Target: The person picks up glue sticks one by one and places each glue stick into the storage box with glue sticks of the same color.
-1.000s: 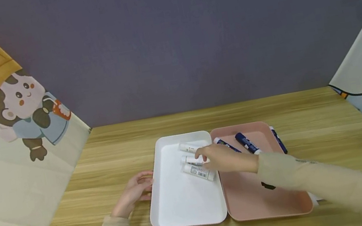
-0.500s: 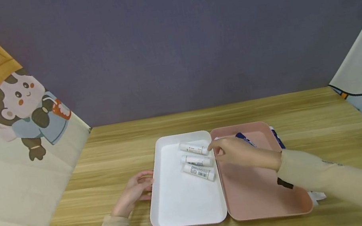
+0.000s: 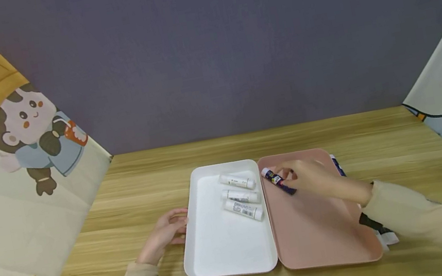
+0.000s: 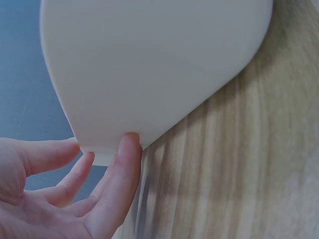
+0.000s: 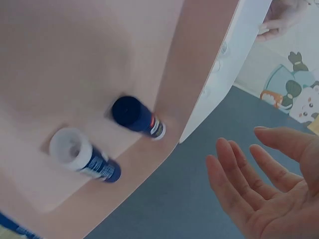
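My left hand (image 3: 162, 234) rests its fingertips against the outer left wall of the white tray (image 3: 223, 251); the left wrist view shows fingers and thumb touching that wall (image 4: 109, 99). Three white tubes with white caps (image 3: 242, 209) lie side by side in this tray. Over the back of the pink tray (image 3: 323, 238), my right hand (image 3: 313, 181) holds its fingers loosely bent and grips nothing. Near its fingertips lies a dark blue glue stick (image 3: 274, 178). A second glue stick (image 5: 99, 167) with a translucent white end shows in the right wrist view; in the head view my hand hides it.
The trays stand edge to edge on a wooden table (image 3: 148, 180). Past the pink tray's right rim lies another dark blue and white stick (image 3: 337, 165). Something white (image 3: 388, 238) shows by its front right corner. A dark panel (image 3: 233, 57) rises behind the table.
My right hand has moved right, from above the white tubes to over the pink tray, uncovering the tubes and then the dark blue glue stick. My left hand stays against the white tray.
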{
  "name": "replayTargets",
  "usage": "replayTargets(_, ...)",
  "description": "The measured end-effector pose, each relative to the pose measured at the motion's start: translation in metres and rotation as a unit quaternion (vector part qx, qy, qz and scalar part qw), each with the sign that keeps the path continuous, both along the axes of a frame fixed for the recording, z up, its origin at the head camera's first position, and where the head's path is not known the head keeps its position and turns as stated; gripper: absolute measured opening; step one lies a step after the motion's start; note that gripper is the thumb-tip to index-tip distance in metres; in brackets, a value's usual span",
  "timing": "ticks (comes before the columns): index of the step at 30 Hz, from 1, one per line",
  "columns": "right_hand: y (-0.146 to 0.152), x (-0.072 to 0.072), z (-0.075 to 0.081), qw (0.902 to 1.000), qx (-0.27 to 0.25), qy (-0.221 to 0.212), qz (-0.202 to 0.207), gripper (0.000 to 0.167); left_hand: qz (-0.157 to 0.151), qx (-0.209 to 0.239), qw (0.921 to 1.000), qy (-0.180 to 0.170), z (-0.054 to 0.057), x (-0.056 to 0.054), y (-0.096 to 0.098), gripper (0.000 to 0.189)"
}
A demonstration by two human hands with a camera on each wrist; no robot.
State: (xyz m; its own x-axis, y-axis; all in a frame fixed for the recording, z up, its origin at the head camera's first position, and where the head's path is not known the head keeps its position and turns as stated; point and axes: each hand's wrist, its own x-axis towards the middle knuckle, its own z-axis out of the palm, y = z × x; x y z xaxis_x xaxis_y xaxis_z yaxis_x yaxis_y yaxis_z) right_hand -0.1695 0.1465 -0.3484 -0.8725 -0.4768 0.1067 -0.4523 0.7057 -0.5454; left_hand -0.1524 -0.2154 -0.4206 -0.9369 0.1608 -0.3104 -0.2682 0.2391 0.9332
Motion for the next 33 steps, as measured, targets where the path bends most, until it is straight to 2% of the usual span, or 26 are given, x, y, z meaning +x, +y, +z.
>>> replayTargets(3,0.009,0.000,0.002,0.9998,-0.015,-0.010,0.001,0.028,0.003,0.000,1.0000,0.000,0.001,0.001,0.001,0.037)
replayTargets(9,0.026,-0.001,0.004,0.9992,-0.015,0.036,-0.012,0.027,0.004,-0.001,1.0000,0.002,0.001,0.001,0.001,0.037)
replayTargets(16,0.045,-0.002,0.003,0.9985,-0.009,-0.009,-0.053,0.028,0.003,-0.003,1.0000,0.001,0.001,0.002,0.001,0.037)
replayTargets(33,0.081,-0.005,-0.003,0.9955,0.005,-0.011,-0.094,0.031,0.014,-0.006,0.9999,0.000,0.002,0.003,0.002,0.036)
